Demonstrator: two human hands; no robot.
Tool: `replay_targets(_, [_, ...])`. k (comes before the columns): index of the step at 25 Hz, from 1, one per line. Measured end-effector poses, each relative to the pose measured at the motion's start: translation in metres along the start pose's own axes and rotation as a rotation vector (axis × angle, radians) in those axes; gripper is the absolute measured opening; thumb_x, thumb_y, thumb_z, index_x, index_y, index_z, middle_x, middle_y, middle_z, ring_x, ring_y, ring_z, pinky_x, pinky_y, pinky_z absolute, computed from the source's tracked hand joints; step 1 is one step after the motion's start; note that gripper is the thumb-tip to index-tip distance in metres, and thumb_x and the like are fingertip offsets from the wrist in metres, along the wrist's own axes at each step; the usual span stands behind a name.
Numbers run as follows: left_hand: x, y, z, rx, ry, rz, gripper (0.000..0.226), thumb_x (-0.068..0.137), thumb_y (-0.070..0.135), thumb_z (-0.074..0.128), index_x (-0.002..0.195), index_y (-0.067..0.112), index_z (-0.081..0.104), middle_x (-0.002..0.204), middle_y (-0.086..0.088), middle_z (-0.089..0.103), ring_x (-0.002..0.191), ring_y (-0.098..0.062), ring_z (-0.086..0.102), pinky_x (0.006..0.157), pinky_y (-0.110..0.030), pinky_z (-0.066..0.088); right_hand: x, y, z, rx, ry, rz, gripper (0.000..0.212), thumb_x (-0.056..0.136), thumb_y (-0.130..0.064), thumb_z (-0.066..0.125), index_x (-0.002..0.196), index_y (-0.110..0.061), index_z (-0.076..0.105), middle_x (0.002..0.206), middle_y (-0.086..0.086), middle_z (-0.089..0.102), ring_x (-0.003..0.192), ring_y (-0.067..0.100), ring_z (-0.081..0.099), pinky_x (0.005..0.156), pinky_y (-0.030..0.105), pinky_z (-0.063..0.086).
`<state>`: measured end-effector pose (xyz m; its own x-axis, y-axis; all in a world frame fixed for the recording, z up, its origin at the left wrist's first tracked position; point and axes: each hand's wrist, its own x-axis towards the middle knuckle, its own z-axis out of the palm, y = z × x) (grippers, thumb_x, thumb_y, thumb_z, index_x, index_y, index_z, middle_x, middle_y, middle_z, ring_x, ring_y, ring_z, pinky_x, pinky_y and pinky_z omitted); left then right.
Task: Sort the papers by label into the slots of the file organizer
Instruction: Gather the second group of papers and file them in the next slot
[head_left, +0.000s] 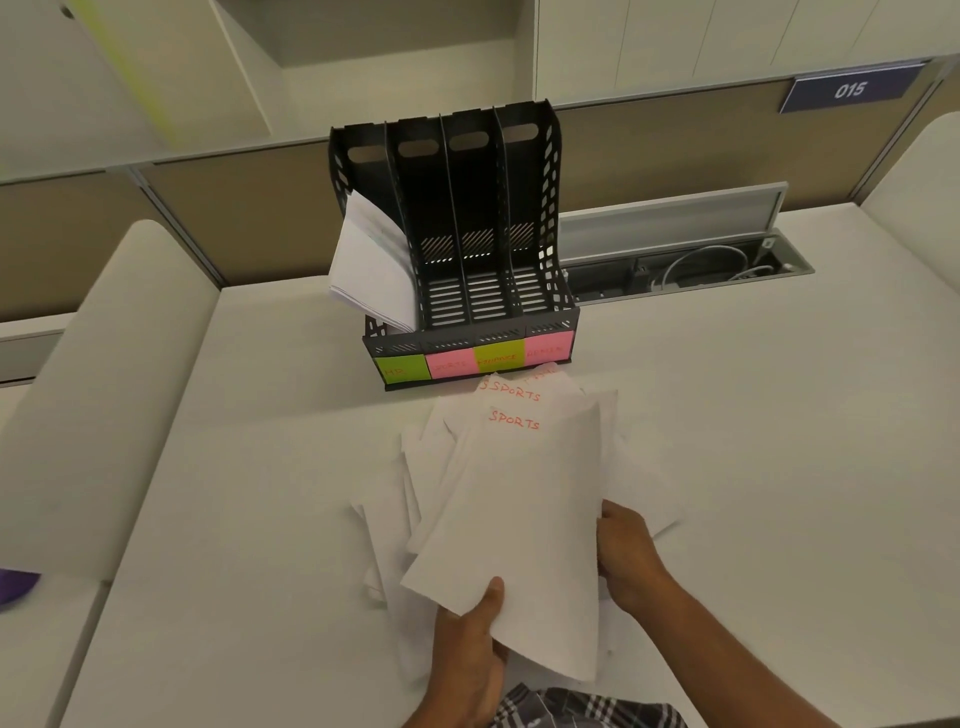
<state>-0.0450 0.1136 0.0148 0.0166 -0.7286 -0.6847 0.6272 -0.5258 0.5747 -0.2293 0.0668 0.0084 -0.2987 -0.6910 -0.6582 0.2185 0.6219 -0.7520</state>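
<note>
Head view: my left hand (470, 631) pinches the near-left corner of the top sheet (524, 519), thumb on top, fingers curled under. My right hand (626, 553) grips the sheet's right edge, fingers tucked beneath the paper, so that part is hidden. The sheet is lifted a bit over the pile (410, 499); its long axis runs away from me toward the organizer (457, 249), leaning slightly right, and the far end reads "SPORTS" in red. A second sheet (511, 392) just behind also says "SPORTS", with the same heading. The pile lies fanned on the white surface (779, 467), right in front of the organizer and nearly touching its base.

The organizer is black with four slots, standing upright with its open side facing me. Papers (371, 260) sit in the leftmost slot, flopped out over the left wall. Front labels (475, 358), left to right, go green, pink, green, pink; the writing is too blurry to read surely. An open cable tray (691, 270) is right of the organizer.
</note>
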Motion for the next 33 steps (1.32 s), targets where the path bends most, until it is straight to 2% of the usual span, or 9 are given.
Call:
replay_targets(5, [0.024, 0.061, -0.025, -0.160, -0.199, -0.092, 0.065, 0.077, 0.050, 0.075, 0.125, 0.007, 0.069, 0.105, -0.019, 0.076, 0.084, -0.037, 0.073, 0.085, -0.046, 0.056, 0.010, -0.009, -0.022, -0.143, -0.070, 0.011, 0.009, 0.085, -0.008, 0.069, 0.089, -0.008, 0.077, 0.085, 0.009, 0.079, 0.080, 0.031, 0.075, 0.075, 0.045, 0.062])
replay_targets(7, [0.038, 0.093, -0.035, -0.077, -0.255, -0.135, 0.066, 0.085, 0.058, 0.066, 0.126, 0.006, 0.069, 0.117, -0.020, 0.074, 0.101, -0.038, 0.072, 0.091, -0.048, 0.056, 0.013, -0.011, -0.032, -0.195, -0.130, 0.022, 0.010, 0.093, -0.013, 0.066, 0.098, -0.012, 0.074, 0.091, 0.004, 0.079, 0.084, 0.026, 0.075, 0.071, 0.037, 0.061])
replay_targets(11, [0.059, 0.118, -0.021, 0.445, -0.118, -0.058, 0.043, 0.098, 0.047, 0.057, 0.107, 0.011, 0.079, 0.103, -0.013, 0.079, 0.091, -0.030, 0.077, 0.065, -0.035, 0.062, 0.010, -0.011, -0.031, -0.258, -0.239, -0.037, 0.018, 0.095, -0.026, 0.064, 0.111, -0.021, 0.070, 0.102, -0.002, 0.077, 0.092, 0.022, 0.073, 0.072, 0.031, 0.059])
replay_targets(13, [0.069, 0.118, -0.008, 0.593, -0.121, 0.074, 0.026, 0.101, 0.028, 0.059, 0.112, 0.011, 0.075, 0.101, -0.008, 0.080, 0.089, -0.027, 0.078, 0.066, -0.033, 0.062, 0.008, -0.010, -0.023, -0.309, -0.249, -0.112, 0.019, 0.095, -0.029, 0.063, 0.113, -0.029, 0.069, 0.106, -0.008, 0.075, 0.096, 0.019, 0.071, 0.082, 0.036, 0.058])
replay_targets(18, [0.081, 0.099, -0.003, 0.552, -0.126, 0.167, 0.023, 0.089, -0.004, 0.068, 0.110, 0.004, 0.074, 0.099, -0.013, 0.080, 0.085, -0.027, 0.077, 0.068, -0.034, 0.062, 0.006, -0.006, -0.012, -0.221, 0.170, -0.333, 0.019, 0.095, -0.019, 0.060, 0.086, -0.029, 0.073, 0.079, -0.011, 0.075, 0.074, 0.011, 0.069, 0.061, 0.019, 0.050])
replay_targets(22, [0.086, 0.097, -0.008, 0.371, -0.122, 0.160, 0.021, 0.099, 0.011, 0.058, 0.098, 0.008, 0.079, 0.101, -0.017, 0.078, 0.086, -0.026, 0.077, 0.070, -0.033, 0.062, 0.005, 0.001, -0.013, -0.092, 0.295, -0.353, 0.021, 0.092, -0.015, 0.064, 0.092, -0.031, 0.078, 0.088, -0.021, 0.074, 0.085, 0.000, 0.067, 0.068, 0.013, 0.046])
replay_targets(27, [0.093, 0.100, -0.002, 0.451, -0.074, 0.212, 0.024, 0.102, 0.017, 0.055, 0.102, 0.010, 0.079, 0.100, -0.015, 0.079, 0.088, -0.029, 0.075, 0.074, -0.036, 0.063, 0.004, 0.011, -0.021, -0.026, 0.246, -0.361, 0.021, 0.089, -0.008, 0.068, 0.101, -0.021, 0.080, 0.097, -0.012, 0.078, 0.095, 0.008, 0.071, 0.086, 0.028, 0.055])
replay_targets(31, [0.093, 0.096, 0.007, 0.324, -0.059, 0.097, 0.054, 0.101, 0.055, 0.041, 0.105, 0.016, 0.078, 0.107, -0.014, 0.078, 0.100, -0.030, 0.075, 0.089, -0.045, 0.058, -0.002, 0.015, -0.014, -0.036, 0.266, -0.416, 0.028, 0.090, -0.006, 0.065, 0.088, -0.031, 0.078, 0.087, -0.013, 0.077, 0.082, 0.005, 0.071, 0.076, 0.024, 0.056])
replay_targets(33, [0.092, 0.093, 0.004, 0.284, -0.117, 0.098, 0.052, 0.102, 0.052, 0.041, 0.105, 0.017, 0.080, 0.109, -0.015, 0.078, 0.100, -0.030, 0.075, 0.083, -0.043, 0.061, -0.005, 0.019, -0.013, -0.014, 0.242, -0.425, 0.029, 0.091, -0.006, 0.065, 0.089, -0.032, 0.078, 0.091, -0.012, 0.077, 0.083, 0.004, 0.071, 0.074, 0.022, 0.055])
